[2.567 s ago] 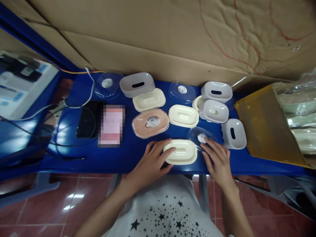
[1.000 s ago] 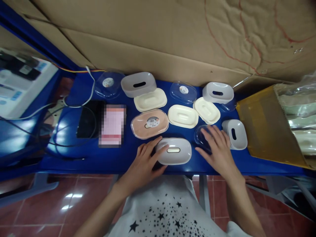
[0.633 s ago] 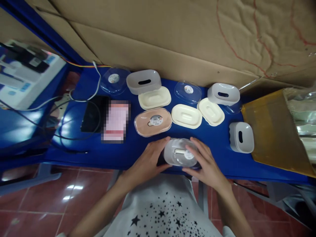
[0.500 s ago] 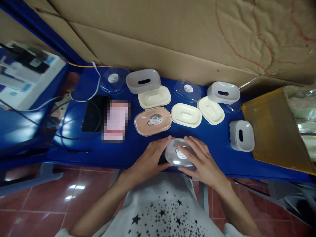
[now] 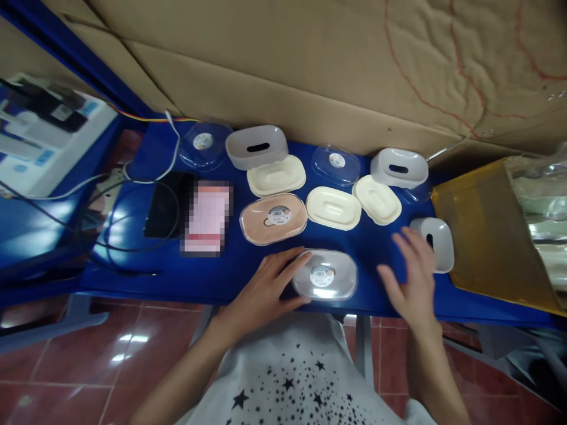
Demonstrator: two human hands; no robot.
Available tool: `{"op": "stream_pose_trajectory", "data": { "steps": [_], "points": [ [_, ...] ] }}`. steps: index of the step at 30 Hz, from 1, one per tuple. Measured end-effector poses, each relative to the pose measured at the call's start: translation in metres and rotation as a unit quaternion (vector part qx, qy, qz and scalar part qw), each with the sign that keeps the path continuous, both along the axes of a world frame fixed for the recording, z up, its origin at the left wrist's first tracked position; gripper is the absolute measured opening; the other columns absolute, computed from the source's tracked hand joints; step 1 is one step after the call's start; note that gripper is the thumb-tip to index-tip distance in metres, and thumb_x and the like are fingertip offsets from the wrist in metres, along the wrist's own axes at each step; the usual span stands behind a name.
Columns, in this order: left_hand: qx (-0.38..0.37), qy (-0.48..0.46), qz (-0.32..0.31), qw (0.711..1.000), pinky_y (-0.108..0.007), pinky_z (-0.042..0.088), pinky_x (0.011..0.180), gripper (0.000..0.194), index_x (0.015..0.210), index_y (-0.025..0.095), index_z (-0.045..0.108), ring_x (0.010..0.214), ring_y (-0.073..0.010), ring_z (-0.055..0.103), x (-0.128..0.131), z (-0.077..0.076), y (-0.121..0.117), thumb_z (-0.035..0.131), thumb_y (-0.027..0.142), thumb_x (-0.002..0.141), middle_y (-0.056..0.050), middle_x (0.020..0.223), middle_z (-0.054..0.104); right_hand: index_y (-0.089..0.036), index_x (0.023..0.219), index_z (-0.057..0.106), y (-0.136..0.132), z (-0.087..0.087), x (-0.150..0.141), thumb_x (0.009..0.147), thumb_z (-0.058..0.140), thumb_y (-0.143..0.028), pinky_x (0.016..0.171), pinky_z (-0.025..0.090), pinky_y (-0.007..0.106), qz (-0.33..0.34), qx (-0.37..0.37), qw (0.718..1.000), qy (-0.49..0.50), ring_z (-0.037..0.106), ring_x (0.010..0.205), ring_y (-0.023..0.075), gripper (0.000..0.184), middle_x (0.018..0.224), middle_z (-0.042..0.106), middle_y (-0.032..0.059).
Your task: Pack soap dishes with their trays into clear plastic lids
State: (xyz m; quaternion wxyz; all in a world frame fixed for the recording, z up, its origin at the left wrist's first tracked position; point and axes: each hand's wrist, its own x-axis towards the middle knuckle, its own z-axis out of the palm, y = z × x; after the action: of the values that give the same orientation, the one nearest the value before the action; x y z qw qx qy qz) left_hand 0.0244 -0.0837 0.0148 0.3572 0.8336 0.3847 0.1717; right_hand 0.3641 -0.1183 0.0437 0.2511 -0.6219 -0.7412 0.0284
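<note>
Near the front edge of the table sits a soap dish [image 5: 337, 277], a grey tray under a clear lid with a round white label. My left hand [image 5: 274, 283] grips its left end between thumb and fingers. My right hand [image 5: 411, 277] is off to the right in the air, fingers apart and holding nothing, slightly blurred. Just behind its fingers, a grey slotted tray [image 5: 444, 245] stands against the carton, partly hidden by them. Behind the soap dish lie a cream base [image 5: 334, 208] and another cream base [image 5: 377, 199], side by side.
A pink lidded soap dish [image 5: 261, 221], a third cream base [image 5: 277, 176], grey trays [image 5: 279, 144] and clear lids [image 5: 328, 171] occupy the back. To the left are a phone [image 5: 207, 218] and cables [image 5: 110, 251]. An open carton [image 5: 478, 236] bounds the right side.
A grey tray went onto the cream base in front, then the clear lid was placed over it. My right hand has since let go of the lid and moved right.
</note>
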Motion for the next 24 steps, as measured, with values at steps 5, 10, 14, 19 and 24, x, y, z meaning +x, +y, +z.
{"op": "stream_pose_trajectory", "data": {
  "steps": [5,10,14,19,24],
  "points": [
    [0.027,0.003,0.010,1.000,-0.062,0.052,0.119,0.092,0.173,0.035,0.018,0.152,-0.0381,0.049,-0.005,0.001,-0.003,0.074,0.039,0.101,-0.016,0.169,0.044,-0.023,0.144,0.066,-0.036,-0.025,0.044,0.106,0.060,-0.039,0.118,0.038,0.068,-0.192,0.022,0.977,-0.087,0.063,0.137,0.0402,0.041,0.149,0.066,0.0175],
    [0.083,0.017,0.032,0.996,-0.059,0.053,0.117,0.087,0.173,0.029,0.022,0.146,-0.0380,0.054,-0.018,0.000,-0.005,0.072,0.041,0.103,-0.018,0.162,0.051,-0.026,0.116,0.071,-0.056,-0.027,0.034,0.104,0.055,-0.023,0.120,0.035,0.066,-0.155,0.028,0.985,-0.077,0.070,0.126,0.0338,0.021,0.132,0.076,0.0087],
    [0.104,0.036,0.090,0.990,-0.058,0.053,0.116,0.086,0.173,0.029,0.023,0.146,-0.0390,0.054,-0.030,-0.001,-0.004,0.071,0.041,0.103,-0.019,0.161,0.050,-0.027,0.102,0.063,-0.049,-0.017,0.017,0.101,0.055,-0.017,0.116,0.040,0.058,-0.095,0.000,0.995,-0.028,0.075,0.105,0.0263,0.013,0.106,0.077,0.0033],
    [0.159,0.025,0.188,0.969,-0.061,0.051,0.117,0.087,0.171,0.027,0.027,0.148,-0.0409,0.052,-0.025,-0.004,0.000,0.076,0.033,0.099,-0.020,0.162,0.048,-0.029,0.106,0.062,-0.043,-0.010,-0.013,0.100,0.052,-0.010,0.113,0.045,0.053,0.056,-0.057,0.997,0.026,0.075,0.100,0.0227,0.023,0.102,0.077,0.0005],
    [0.235,0.010,0.256,0.938,-0.061,0.048,0.117,0.083,0.168,0.032,0.033,0.151,-0.0418,0.047,-0.004,-0.003,-0.015,0.075,0.020,0.097,-0.017,0.171,0.036,-0.032,0.133,0.065,-0.011,0.000,-0.030,0.103,0.051,-0.012,0.110,0.052,0.051,0.143,-0.043,0.984,0.093,0.074,0.121,0.0259,0.039,0.122,0.079,0.0037]
  ]
}}
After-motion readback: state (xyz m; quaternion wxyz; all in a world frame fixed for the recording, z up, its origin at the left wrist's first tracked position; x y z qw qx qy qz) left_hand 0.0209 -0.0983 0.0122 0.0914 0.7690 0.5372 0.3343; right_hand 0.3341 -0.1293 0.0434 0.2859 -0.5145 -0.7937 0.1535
